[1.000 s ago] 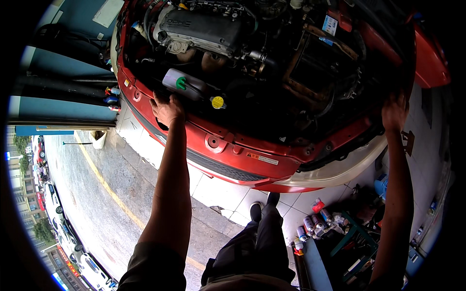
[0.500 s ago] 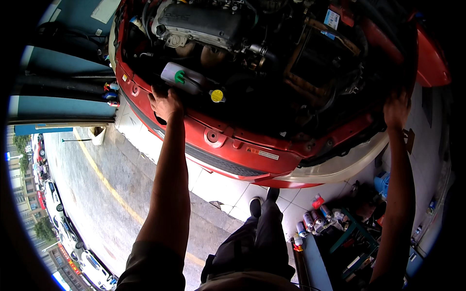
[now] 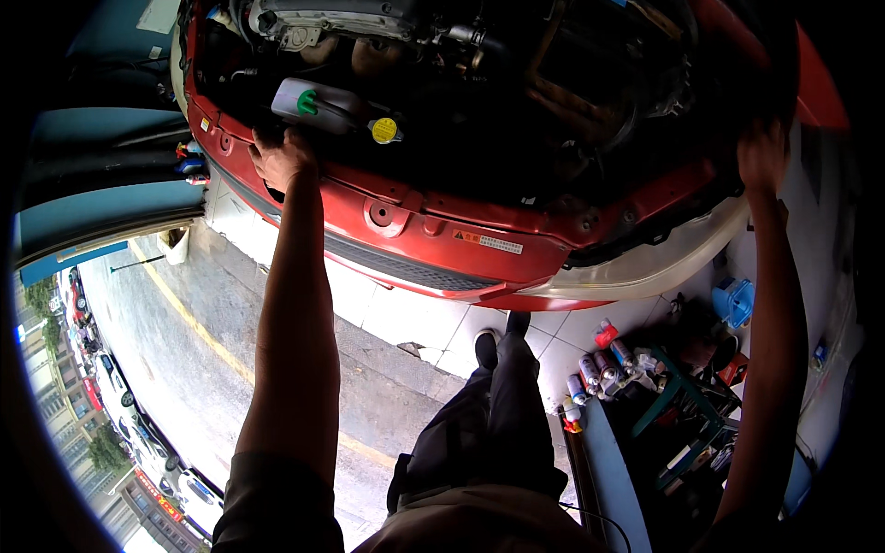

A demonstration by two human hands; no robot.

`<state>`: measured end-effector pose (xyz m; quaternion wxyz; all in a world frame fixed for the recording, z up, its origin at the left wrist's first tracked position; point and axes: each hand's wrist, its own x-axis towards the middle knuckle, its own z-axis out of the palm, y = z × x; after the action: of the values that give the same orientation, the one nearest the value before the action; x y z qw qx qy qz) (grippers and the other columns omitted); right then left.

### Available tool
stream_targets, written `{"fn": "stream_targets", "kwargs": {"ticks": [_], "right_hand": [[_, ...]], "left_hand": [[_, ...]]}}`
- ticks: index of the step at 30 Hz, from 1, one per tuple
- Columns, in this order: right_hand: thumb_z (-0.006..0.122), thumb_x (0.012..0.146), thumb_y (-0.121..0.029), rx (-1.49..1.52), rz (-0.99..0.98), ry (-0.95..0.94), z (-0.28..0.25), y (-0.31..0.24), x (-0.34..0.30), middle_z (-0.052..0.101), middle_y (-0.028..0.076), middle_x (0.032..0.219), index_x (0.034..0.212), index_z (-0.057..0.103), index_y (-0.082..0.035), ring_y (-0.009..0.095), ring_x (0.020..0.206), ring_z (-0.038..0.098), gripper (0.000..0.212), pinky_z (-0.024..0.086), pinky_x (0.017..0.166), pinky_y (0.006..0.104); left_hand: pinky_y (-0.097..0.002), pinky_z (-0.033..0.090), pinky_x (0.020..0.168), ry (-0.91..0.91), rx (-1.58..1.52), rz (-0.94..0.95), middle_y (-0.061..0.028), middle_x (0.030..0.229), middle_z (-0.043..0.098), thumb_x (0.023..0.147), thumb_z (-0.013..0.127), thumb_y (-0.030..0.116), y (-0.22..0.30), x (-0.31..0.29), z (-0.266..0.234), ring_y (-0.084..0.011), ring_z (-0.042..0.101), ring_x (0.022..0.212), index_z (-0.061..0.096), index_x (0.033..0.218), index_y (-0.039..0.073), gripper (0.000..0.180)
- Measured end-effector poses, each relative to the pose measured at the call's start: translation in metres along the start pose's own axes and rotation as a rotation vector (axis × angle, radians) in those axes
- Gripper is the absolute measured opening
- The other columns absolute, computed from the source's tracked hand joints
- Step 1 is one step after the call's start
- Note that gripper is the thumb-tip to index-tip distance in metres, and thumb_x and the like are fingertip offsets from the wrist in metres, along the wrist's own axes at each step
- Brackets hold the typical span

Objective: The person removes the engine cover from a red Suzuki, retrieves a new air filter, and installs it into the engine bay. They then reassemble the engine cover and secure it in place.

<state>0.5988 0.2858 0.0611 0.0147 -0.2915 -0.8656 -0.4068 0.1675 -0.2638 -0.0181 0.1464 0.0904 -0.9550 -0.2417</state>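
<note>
In front of me is the red front bumper of a car whose engine bay stands uncovered. My left hand grips the bumper's upper edge at the left, its fingers curled over the rim. Just beyond it lies a whitish plastic bottle-shaped tank with a green cap, and to that tank's right a yellow round cap. Far to the right, my right hand rests on the bumper's outer end beside the red fender. Shadow hides most of its fingers, so their grip is unclear.
Several spray cans stand on the tiled floor at lower right, by a green frame and a blue container. A blue wall panel is at left. My legs are below the bumper.
The view has shifted, so the car sits higher and somewhat farther left in the picture. Both hands keep their places on the bumper.
</note>
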Motion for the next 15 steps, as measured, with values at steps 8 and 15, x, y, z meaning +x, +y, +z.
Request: {"fn": "stream_targets", "kwargs": {"ticks": [8,15], "right_hand": [[0.05,0.091,-0.02,0.053,0.012,0.071,-0.016,-0.003,0.0,0.051,0.021,0.134,0.121,0.059,-0.008,0.033,0.12,0.053,0.034,0.047,0.098,0.0453],[0.05,0.091,-0.024,0.021,0.034,0.05,-0.017,-0.004,0.004,0.049,0.02,0.136,0.127,0.056,-0.011,0.034,0.121,0.052,0.038,0.045,0.1,0.0473]], "left_hand": [[-0.0471,0.034,0.108,-0.003,-0.005,0.025,-0.0161,0.15,0.035,0.078,0.059,0.043,-0.006,0.006,0.003,-0.0348,0.036,0.135,0.038,0.145,0.02,0.073],[-0.0473,0.035,0.107,0.008,-0.008,0.041,-0.0173,0.149,0.036,0.078,0.058,0.044,-0.004,0.005,0.001,-0.0362,0.038,0.134,0.04,0.144,0.018,0.073]]}}
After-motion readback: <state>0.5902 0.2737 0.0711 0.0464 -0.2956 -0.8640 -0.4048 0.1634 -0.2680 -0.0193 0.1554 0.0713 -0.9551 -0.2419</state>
